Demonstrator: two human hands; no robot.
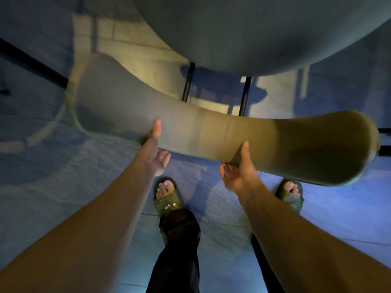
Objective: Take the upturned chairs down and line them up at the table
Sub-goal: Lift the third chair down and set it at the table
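Blue-lit floor [63, 197] below, sandals planted. Chair [211, 132] held mid-frame by its curved backrest, left hand [155, 152] and right hand [239, 172] wrapped round its lower edge. Probably upright already; lining up left.

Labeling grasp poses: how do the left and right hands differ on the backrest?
The left hand grips the backrest near its middle, in the shaded grey part; the right hand grips further right, where the fabric is lit olive. The left thumb points up the padding; the right thumb lies on the near edge. Both have thumb on top, fingers beneath.
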